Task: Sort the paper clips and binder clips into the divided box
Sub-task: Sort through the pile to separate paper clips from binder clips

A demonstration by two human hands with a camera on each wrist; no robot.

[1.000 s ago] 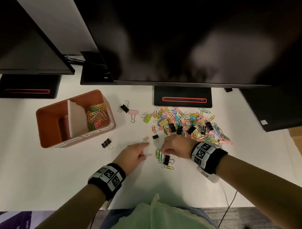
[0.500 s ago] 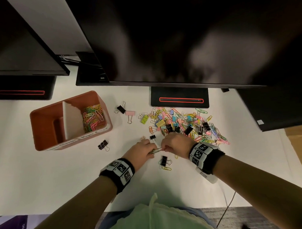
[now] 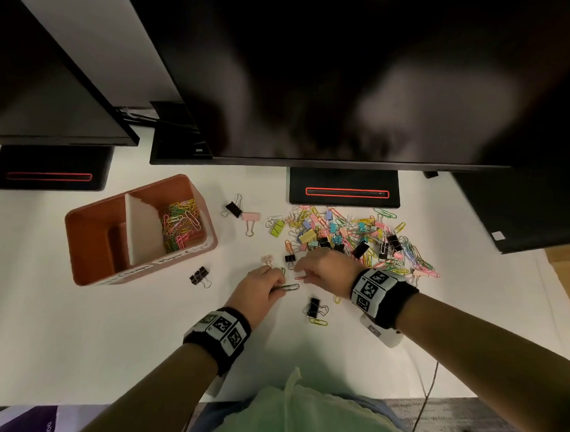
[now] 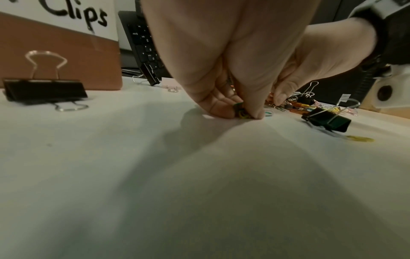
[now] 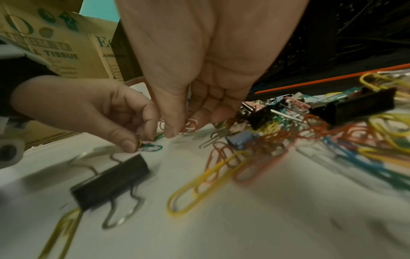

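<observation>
A terracotta divided box (image 3: 84, 245) stands at the left; its right compartment holds coloured paper clips (image 3: 180, 224). A mixed pile of paper clips and binder clips (image 3: 349, 236) lies under the middle monitor. My left hand (image 3: 281, 287) pinches a few green and yellow paper clips (image 4: 240, 112) against the table. Close to its right, my right hand (image 3: 300, 274) holds an orange paper clip (image 5: 188, 126) between thumb and fingers. Just in front of both hands lie a black binder clip (image 3: 314, 307) and a yellow paper clip (image 3: 318, 321).
Loose binder clips lie about: black (image 3: 200, 277) near the box, black (image 3: 233, 208) and pink (image 3: 251, 218) behind, a small black one (image 3: 289, 258) by my fingers. Monitor stands (image 3: 344, 191) (image 3: 49, 174) sit at the back under dark screens. A cardboard box (image 3: 566, 270) is at the right.
My left hand has moved right to meet the right hand and now pinches the green and yellow clips that lay there. The right hand has stayed near the pile's front edge.
</observation>
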